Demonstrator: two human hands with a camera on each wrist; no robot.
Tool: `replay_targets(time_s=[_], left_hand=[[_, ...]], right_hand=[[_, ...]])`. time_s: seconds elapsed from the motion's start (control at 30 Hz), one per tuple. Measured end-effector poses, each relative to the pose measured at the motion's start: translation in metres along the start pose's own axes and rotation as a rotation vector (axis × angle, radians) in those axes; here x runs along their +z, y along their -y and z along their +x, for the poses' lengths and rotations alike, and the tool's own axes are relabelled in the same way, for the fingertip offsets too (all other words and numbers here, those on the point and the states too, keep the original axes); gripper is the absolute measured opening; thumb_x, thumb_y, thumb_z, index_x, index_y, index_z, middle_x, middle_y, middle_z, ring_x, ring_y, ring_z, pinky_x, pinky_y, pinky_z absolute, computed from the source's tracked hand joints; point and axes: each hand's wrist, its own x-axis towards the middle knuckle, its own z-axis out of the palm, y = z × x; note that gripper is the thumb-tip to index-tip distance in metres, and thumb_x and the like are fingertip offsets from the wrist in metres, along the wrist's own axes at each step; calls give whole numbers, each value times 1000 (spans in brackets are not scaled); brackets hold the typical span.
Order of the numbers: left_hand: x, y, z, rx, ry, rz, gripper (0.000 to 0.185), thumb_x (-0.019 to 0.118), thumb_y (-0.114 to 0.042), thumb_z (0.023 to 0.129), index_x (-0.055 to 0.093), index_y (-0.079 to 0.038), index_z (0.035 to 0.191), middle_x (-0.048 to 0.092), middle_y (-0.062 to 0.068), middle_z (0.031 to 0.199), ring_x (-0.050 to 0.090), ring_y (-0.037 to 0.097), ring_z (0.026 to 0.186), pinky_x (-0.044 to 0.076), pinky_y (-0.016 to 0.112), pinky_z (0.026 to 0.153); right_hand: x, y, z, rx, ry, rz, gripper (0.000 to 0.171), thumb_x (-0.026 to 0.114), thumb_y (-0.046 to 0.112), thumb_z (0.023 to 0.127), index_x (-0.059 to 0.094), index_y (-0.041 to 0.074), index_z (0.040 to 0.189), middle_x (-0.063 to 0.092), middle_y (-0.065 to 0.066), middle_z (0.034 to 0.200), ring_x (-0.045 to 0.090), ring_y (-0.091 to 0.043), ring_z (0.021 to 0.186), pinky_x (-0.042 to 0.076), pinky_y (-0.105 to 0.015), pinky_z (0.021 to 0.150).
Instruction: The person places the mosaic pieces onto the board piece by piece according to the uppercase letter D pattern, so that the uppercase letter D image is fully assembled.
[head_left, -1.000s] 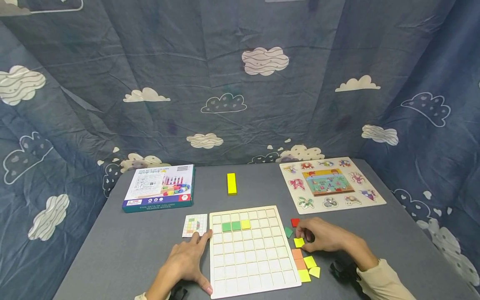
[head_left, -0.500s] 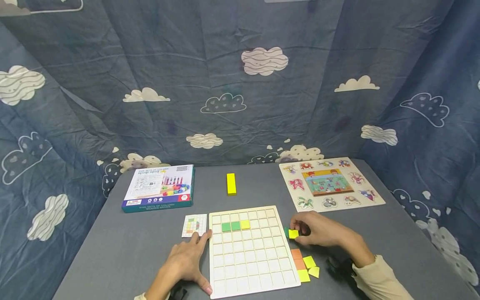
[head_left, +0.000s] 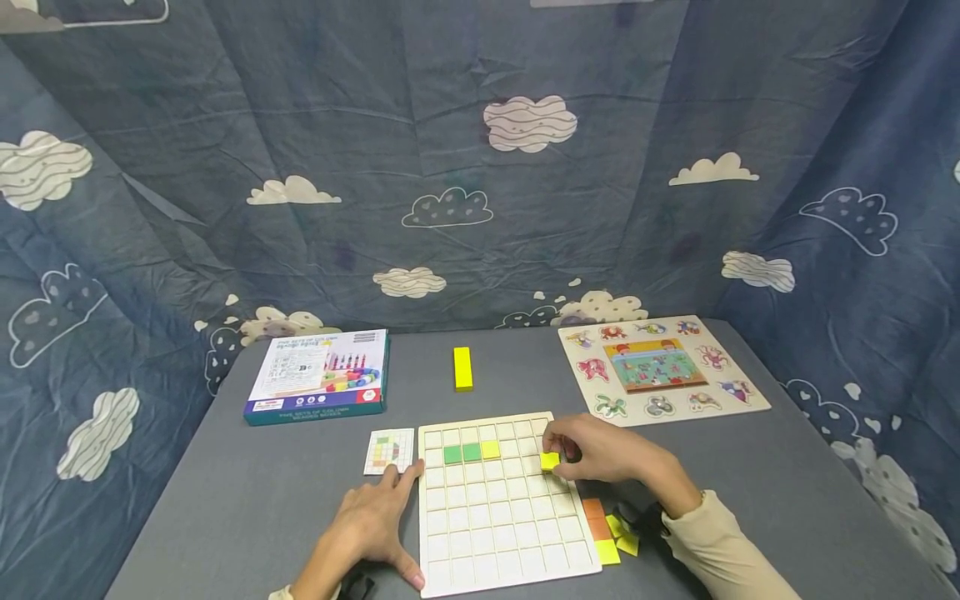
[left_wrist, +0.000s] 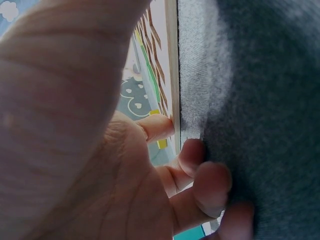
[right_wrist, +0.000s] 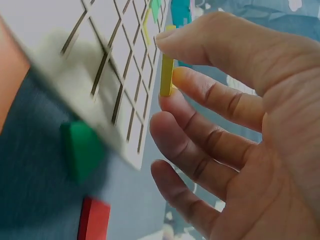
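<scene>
Between thumb and fingertips my right hand (head_left: 611, 450) pinches a yellow square tile (head_left: 550, 462) above the right side of the white grid board (head_left: 510, 533). The right wrist view shows that yellow tile (right_wrist: 168, 65) edge-on. My left hand (head_left: 373, 521) rests along the board's left edge, with thumb and index finger touching it and fingers spread. Near the top of the grid sit two green tiles (head_left: 462, 453) and a yellow tile (head_left: 490, 450) in one row. A green piece (right_wrist: 82, 150) and a red piece (right_wrist: 95, 220) lie beside the board in the right wrist view.
Orange tiles (head_left: 596, 518) and several yellow pieces (head_left: 608, 552) lie off the board's lower right. A pattern card (head_left: 389, 452) is at its upper left. Farther back are a boxed set (head_left: 318, 375), a yellow block (head_left: 463, 368) and a picture puzzle board (head_left: 720, 354).
The right hand has taken the yellow tile from the table beside the board and carried it left, over the grid. My left hand has stayed in place.
</scene>
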Motion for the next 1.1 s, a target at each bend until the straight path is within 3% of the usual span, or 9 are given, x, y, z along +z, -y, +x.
replay_targets(time_s=[0.2, 0.4, 0.87, 1.1], left_hand=[[0, -1, -2, -1, 6, 5, 148, 91, -69, 31, 29, -17, 156, 51, 22, 136, 61, 31, 83, 50, 56, 74], [0, -2, -2, -9, -8, 13, 149, 91, -69, 30, 30, -18, 155, 50, 23, 137, 62, 35, 85, 49, 56, 74], [-4, -2, 0, -17, -20, 23, 149, 92, -67, 29, 30, -19, 156, 52, 18, 131, 59, 29, 78, 48, 52, 71], [-2, -3, -1, -29, -7, 3, 149, 93, -66, 28, 31, -18, 155, 51, 21, 135, 63, 37, 90, 49, 60, 78]], right_hand=[[9, 9, 16, -36, 21, 8, 14, 75, 12, 86, 64, 13, 96, 61, -3, 82, 54, -15, 71, 43, -21, 66], [16, 18, 32, -70, 42, -20, 15, 74, 12, 86, 64, 13, 97, 60, -1, 83, 52, -10, 70, 44, -19, 66], [25, 34, 60, -76, 71, -108, 15, 75, 18, 86, 65, 15, 97, 60, 0, 83, 49, -5, 71, 41, -19, 66], [34, 42, 72, -99, 87, -127, 15, 76, 17, 84, 67, 14, 96, 61, 2, 84, 50, -4, 71, 42, -17, 67]])
